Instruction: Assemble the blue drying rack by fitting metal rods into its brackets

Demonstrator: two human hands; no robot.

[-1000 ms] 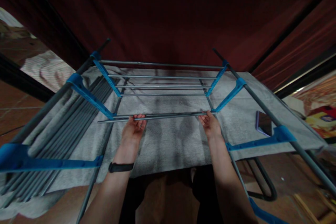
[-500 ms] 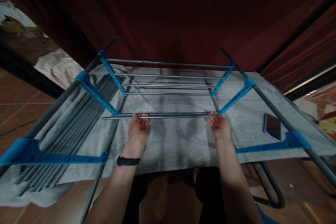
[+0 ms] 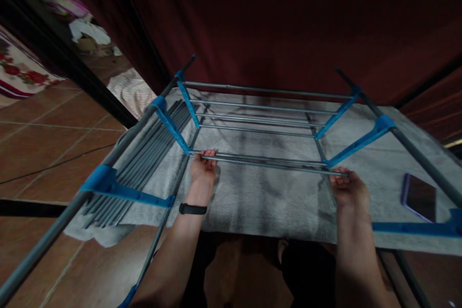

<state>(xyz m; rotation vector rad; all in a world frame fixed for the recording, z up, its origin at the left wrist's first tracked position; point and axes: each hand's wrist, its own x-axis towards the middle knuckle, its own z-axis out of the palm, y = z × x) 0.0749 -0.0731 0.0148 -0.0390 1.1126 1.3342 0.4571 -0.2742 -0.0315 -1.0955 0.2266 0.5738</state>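
Note:
A thin grey metal rod [image 3: 274, 165] spans between my two hands, just in front of the rack's lowest front crossbar. Near its left end, my left hand [image 3: 203, 166] has its fingers curled round it, close to a blue plastic bracket [image 3: 173, 127]. My right hand [image 3: 349, 185] pinches the rod's right end, in front of another blue bracket [image 3: 357, 144]. The rack has thick grey side tubes [image 3: 126, 139] joined by blue brackets, with several thin crossbars [image 3: 267, 106] fixed between them at the back.
Several loose grey rods [image 3: 144, 159] lie in a bundle on the grey blanket [image 3: 260, 202] at the left. A phone [image 3: 419, 197] rests on the blanket at the right. Behind hangs a dark red curtain [image 3: 270, 24]. A cable [image 3: 61, 163] crosses the tiled floor.
The rod has shifted right relative to the rack, its right end now past the right bracket. My right hand has moved outward with it. The view has turned left.

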